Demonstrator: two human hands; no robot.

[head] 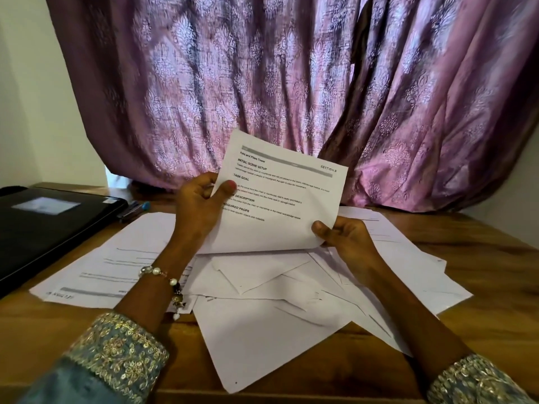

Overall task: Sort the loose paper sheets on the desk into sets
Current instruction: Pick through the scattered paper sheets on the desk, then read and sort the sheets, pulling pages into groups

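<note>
Both hands, left hand (pixel 201 204) and right hand (pixel 344 237), pinch a curling white printed sheet (pixel 280 199).

The curtain (pixel 291 83) is mauve-pink with a paler, silvery floral damask print and darker folds. The held sheet (pixel 277 199) is white with black text and a grey header bar. The loose sheets (pixel 262 330) are white with faint grey lines. The desk (pixel 481 258) is warm brown wood grain. The folder (pixel 43 223) is black. Each sleeve (pixel 116 354) is dusty blue with gold embroidery.
</note>
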